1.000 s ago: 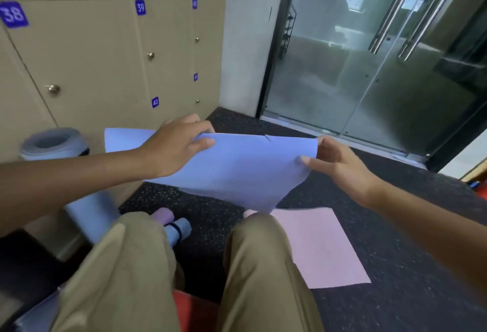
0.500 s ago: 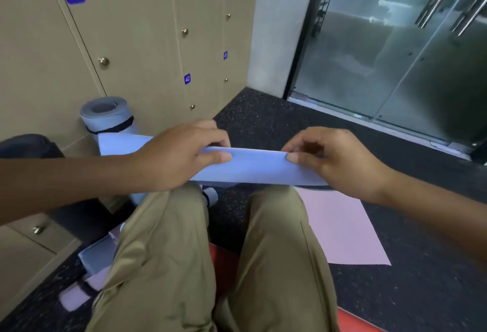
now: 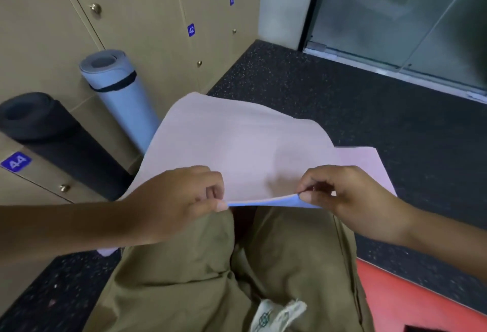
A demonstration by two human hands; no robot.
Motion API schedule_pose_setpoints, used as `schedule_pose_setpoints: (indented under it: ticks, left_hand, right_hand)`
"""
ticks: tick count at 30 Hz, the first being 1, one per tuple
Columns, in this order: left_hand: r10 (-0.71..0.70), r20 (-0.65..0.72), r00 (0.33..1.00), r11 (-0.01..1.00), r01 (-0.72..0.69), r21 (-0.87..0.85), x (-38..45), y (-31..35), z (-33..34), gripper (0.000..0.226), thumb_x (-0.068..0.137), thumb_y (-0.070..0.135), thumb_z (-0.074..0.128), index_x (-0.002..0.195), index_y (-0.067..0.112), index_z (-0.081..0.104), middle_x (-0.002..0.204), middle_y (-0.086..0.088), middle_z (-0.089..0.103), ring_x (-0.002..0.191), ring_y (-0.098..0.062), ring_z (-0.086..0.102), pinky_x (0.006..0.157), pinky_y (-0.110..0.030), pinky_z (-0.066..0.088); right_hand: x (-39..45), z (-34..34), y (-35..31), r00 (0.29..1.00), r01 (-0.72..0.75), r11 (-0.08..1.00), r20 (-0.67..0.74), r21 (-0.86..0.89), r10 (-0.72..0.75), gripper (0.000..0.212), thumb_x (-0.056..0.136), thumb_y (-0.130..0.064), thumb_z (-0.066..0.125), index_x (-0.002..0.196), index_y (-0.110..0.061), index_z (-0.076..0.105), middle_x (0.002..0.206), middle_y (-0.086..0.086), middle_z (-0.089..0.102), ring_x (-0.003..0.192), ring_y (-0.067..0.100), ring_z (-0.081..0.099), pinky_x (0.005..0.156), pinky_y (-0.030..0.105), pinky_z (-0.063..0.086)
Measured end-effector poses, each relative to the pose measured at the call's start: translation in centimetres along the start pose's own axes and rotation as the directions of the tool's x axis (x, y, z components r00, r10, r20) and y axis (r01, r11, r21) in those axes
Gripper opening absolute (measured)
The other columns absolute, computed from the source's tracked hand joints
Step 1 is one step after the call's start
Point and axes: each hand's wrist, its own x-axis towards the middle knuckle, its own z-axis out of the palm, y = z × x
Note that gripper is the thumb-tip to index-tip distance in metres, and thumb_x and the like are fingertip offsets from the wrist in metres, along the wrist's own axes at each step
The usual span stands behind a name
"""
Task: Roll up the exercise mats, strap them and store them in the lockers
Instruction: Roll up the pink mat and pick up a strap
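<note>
A thin exercise mat [image 3: 237, 144], pink on top and blue underneath, arches over my knees and runs out onto the floor. My left hand [image 3: 181, 200] pinches its near edge on the left. My right hand [image 3: 345, 194] pinches the same edge on the right, where the blue underside curls up. A rolled light-blue mat [image 3: 118, 89] with a black strap leans upright against the lockers [image 3: 147, 15]. A rolled black mat [image 3: 55, 139] leans beside it, further left.
Closed tan locker doors numbered 41, 42 and 44 line the left. A glass door [image 3: 395, 15] stands at the back right. Dark speckled floor [image 3: 342, 94] lies ahead. A red mat [image 3: 411, 294] is under me at the lower right.
The mat's near edge has been pulled down toward my lap and turned, so its pink side now faces up. The view has tilted downward.
</note>
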Motion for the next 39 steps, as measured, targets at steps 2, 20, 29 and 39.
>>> schedule_pose_setpoints:
  ticks: [2,20,29,39]
  left_hand:
    - [0.009,-0.029,1.0,0.998,-0.007,0.069,-0.3,0.0,1.1,0.019,0.101,0.048,0.052,0.087,0.035,0.056,0.096,0.018,0.056,0.092,-0.006,0.056,0.074,-0.021,0.041]
    - [-0.046,0.021,0.999,0.998,0.046,-0.047,3.2,-2.4,2.0,0.03,0.103,0.026,0.06,0.074,0.033,0.058,0.063,0.022,0.056,0.063,-0.004,0.051,0.062,-0.017,0.035]
    - [0.04,-0.063,0.997,0.954,-0.057,-0.295,5.1,-4.6,2.4,0.01,0.093,0.019,0.076,0.088,0.025,0.07,0.079,0.009,0.069,0.065,-0.009,0.056,0.064,-0.016,0.043]
    - [0.211,-0.123,0.97,0.963,-0.228,-0.146,6.5,-5.9,3.2,0.014,0.095,0.035,0.063,0.087,0.025,0.064,0.082,0.007,0.06,0.082,-0.018,0.055,0.075,-0.033,0.045]
  right_hand:
    - [0.1,0.4,0.4,1.0,-0.004,1.0,0.008,0.001,0.004,0.02,0.097,-0.016,0.066,0.084,-0.03,0.069,0.085,-0.009,0.07,0.082,0.017,0.063,0.08,0.042,0.052]
    - [1.4,1.4,2.4,0.999,-0.007,0.998,-0.047,0.067,0.01,0.012,0.091,-0.031,0.074,0.081,-0.03,0.067,0.071,-0.017,0.063,0.065,0.007,0.054,0.062,0.016,0.041]
    - [3.2,2.4,4.7,0.985,0.107,0.984,-0.149,0.141,-0.086,0.015,0.089,-0.009,0.078,0.084,-0.02,0.07,0.084,-0.003,0.063,0.076,0.019,0.057,0.069,0.025,0.046]
    - [4.0,2.4,6.6,0.81,0.48,0.734,-0.08,-0.48,-0.582,0.023,0.103,-0.014,0.051,0.094,-0.006,0.07,0.087,0.009,0.058,0.077,0.033,0.054,0.067,0.045,0.045]
